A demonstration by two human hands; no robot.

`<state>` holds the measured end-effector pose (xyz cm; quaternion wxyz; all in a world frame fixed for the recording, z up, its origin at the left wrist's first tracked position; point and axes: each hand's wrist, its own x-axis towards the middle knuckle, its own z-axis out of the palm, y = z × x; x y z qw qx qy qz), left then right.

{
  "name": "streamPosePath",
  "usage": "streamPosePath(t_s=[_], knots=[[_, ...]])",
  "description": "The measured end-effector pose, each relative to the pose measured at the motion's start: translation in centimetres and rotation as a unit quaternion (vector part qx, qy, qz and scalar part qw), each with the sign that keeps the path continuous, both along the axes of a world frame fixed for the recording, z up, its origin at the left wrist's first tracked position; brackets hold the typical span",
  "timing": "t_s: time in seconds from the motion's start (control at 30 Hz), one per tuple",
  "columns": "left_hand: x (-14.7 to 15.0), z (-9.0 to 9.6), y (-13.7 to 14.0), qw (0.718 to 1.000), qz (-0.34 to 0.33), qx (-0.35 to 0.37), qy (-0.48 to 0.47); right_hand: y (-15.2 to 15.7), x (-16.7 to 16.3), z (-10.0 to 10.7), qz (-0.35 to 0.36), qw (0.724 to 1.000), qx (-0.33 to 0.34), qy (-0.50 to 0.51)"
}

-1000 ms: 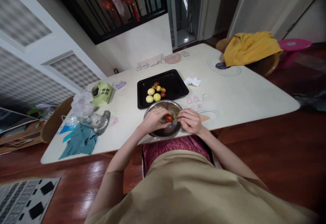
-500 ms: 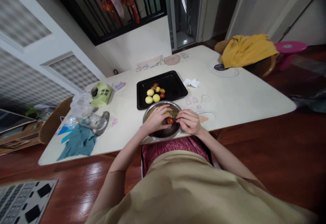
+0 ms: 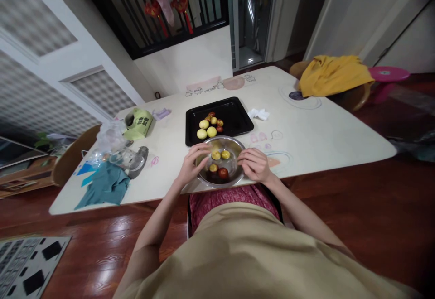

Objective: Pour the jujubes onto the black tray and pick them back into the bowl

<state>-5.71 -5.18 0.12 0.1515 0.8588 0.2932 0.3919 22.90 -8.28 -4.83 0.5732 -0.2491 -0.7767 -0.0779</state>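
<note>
Left hand (image 3: 192, 165) has shifted leftward; bowl (image 3: 235, 173) holds red fruit (image 3: 223, 173).

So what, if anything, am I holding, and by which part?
Nothing shows in your open left hand. Your right hand is curled at the right rim of the bowl; I can't tell whether it grips the rim.

Teal cloth (image 3: 104, 186) left, yellow cloth (image 3: 335, 77) right

The teal cloth lies near a clear plastic bag (image 3: 110, 137) and a green pouch (image 3: 142, 121). The yellow cloth drapes a chair (image 3: 363, 98) beside a pink stool (image 3: 390, 74). 2 red tasselled ornaments (image 3: 181, 2) hang against a black barred frame (image 3: 178, 40).
</note>
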Motion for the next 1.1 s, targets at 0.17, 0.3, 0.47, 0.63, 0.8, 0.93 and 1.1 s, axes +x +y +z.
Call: streamPosePath(t_s=[0.17,0.3,0.47,0.63,0.8,0.93,1.1], knots=[[-0.8,-2.5,-0.8,0.994,0.051,-0.018,-0.091,0.0,0.1,-0.3,0.009,0.999,-0.034,0.001],[-0.8,-3.3,-0.9,0.995,0.027,-0.028,-0.088,0.4,0.7,0.3,0.033,0.995,-0.083,0.053],[-0.7,-3.9,-0.9,0.997,0.014,-0.024,-0.077,3.5,2.1,2.8,-0.028,0.982,-0.18,0.055],[-0.9,-4.5,-0.9,0.999,0.018,-0.007,-0.048,9.8,2.4,4.4,-0.066,0.968,-0.236,-0.062],[-0.9,-4.2,-1.1,1.0,0.009,-0.007,-0.016,15.7,0.8,3.3,-0.054,0.943,-0.272,-0.185],[-0.8,-4.1,-1.2,1.0,0.012,0.0,-0.013,18.5,-0.5,2.3,-0.057,0.923,-0.309,-0.222],[-0.8,-4.1,-1.2,1.0,0.004,0.001,-0.016,19.4,-0.8,1.8,-0.054,0.92,-0.314,-0.228]])
